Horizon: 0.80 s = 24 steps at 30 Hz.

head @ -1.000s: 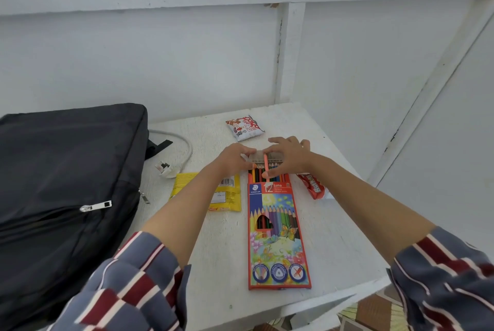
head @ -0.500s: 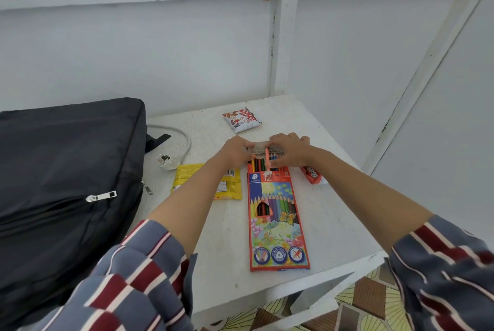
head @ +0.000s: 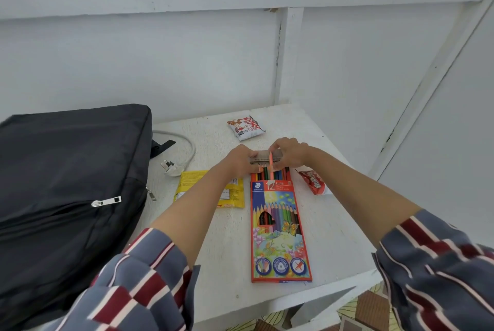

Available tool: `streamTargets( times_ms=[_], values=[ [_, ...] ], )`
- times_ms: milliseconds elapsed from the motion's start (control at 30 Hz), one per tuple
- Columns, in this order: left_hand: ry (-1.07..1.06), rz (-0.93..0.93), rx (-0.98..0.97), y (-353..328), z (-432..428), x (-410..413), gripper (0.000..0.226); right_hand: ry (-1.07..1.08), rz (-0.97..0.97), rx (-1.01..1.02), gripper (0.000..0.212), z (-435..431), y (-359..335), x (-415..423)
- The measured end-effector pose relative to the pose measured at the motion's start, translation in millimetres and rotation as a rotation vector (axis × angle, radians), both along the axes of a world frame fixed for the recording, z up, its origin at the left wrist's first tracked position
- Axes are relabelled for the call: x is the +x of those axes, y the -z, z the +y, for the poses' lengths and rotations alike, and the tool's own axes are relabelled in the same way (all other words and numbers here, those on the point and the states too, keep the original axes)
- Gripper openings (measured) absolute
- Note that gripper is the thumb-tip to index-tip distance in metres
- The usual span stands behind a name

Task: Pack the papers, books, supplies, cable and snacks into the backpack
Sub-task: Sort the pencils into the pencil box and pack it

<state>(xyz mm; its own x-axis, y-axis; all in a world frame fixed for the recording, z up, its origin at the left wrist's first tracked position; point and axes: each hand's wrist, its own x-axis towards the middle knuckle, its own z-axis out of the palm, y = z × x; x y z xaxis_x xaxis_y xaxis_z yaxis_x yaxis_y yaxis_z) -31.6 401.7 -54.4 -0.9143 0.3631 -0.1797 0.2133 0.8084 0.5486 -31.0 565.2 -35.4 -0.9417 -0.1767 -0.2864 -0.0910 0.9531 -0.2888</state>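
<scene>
1. Well left of the coloured-pencil box [head: 279, 231]: black backpack [head: 66, 183], flat on the white table [head: 227, 250], zip pull showing, seam apparently closed. Unzip before carrying anything across.
2. Between backpack and box: white cable [head: 184, 143] with plug, and yellow snack packet [head: 187, 183] partly under the left forearm. Leave both for now.
3. At the box's far, open end: left hand [head: 240, 161], fingers curled on the left corner of the box flap [head: 263, 155]. Keep that flap raised and steady.
4. Same end, right side: right hand [head: 291, 151], fingertips pinching the pink pencil [head: 271, 167] standing proud of the row. Seat it level with the rest, then tuck the flap.
5. Just right of the box: red snack packet [head: 314, 183], waiting.
</scene>
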Motion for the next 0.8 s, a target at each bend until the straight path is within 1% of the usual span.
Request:
streamTargets(
  times_ms=[167, 300, 367, 500, 633, 800],
  values=[
    [-0.002, -0.004, -0.020, -1, 0, -1, 0.054, -0.004, 0.009, 0.002, 0.063, 2, -1, -9],
    [0.019, 0.015, -0.046, -3, 0, 0, 0.040, -0.029, -0.011, -0.021, 0.062, 0, -2, -8],
    [0.024, 0.020, -0.058, -3, 0, 0, 0.038, -0.036, -0.018, -0.019, 0.062, -1, -2, -6],
    [0.041, 0.019, -0.092, -5, 1, 0, 0.041, -0.060, 0.010, 0.027, 0.062, 0, 2, -6],
    [0.054, 0.016, -0.113, -8, 0, 1, 0.037, -0.078, 0.028, 0.027, 0.060, 0, 3, -1],
    [0.038, 0.022, -0.100, -5, 0, 2, 0.043, -0.110, 0.060, 0.043, 0.066, -1, 5, 11]
  ],
)
